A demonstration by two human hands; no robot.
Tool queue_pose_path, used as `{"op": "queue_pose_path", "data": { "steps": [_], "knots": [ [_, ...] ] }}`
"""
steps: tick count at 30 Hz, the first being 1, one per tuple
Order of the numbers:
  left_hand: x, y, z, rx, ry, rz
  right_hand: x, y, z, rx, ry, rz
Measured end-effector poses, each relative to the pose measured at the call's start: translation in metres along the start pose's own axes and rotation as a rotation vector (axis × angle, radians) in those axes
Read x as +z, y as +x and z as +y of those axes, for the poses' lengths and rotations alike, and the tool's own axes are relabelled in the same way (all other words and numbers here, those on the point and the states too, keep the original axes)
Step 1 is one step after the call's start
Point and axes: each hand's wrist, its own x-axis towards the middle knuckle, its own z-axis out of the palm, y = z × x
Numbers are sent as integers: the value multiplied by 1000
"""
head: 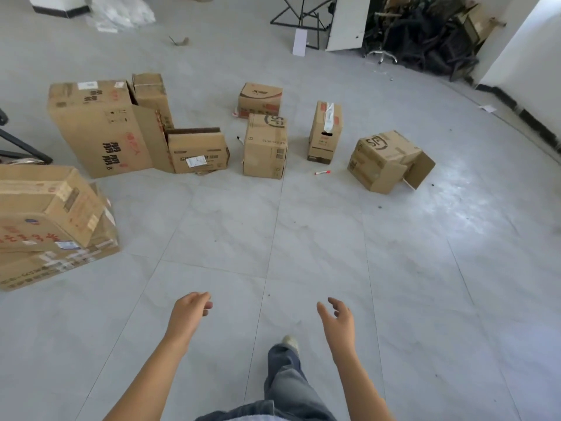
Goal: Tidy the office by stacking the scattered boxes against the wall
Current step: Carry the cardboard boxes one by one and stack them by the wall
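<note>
Several cardboard boxes lie scattered on the grey tiled floor. A large box [100, 126] stands at the left with a smaller box [197, 151] beside it. In the middle stand a tall box [265, 145], a box behind it [260, 100] and a narrow taped box [324, 132]. A tilted box with an open flap [385, 161] sits at the right. Stacked boxes [45, 220] lie at the far left. My left hand [191, 311] and my right hand [337, 317] hang in front of me, fingers loosely curled, holding nothing, well short of the boxes.
A red-capped marker [322, 172] and a black pen [240, 139] lie on the floor among the boxes. A pile of dark chair parts [431, 34] and a white board [349, 22] fill the far right corner. A white wall with black skirting [516, 104] runs along the right.
</note>
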Motion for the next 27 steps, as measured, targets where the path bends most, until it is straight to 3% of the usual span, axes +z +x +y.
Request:
{"op": "queue_pose_path", "data": {
  "steps": [8, 15, 20, 27],
  "knots": [
    [81, 86, 105, 30, -104, 88, -13, 173, -102, -136, -42, -59],
    [118, 153, 142, -51, -102, 144, 3, 257, -110, -56, -129, -182],
    [146, 237, 187, -88, -120, 161, 8, 342, -142, -15, -128, -122],
    [211, 362, 312, 3, -88, -6, -2, 447, -213, 72, -86, 58]
  ]
}}
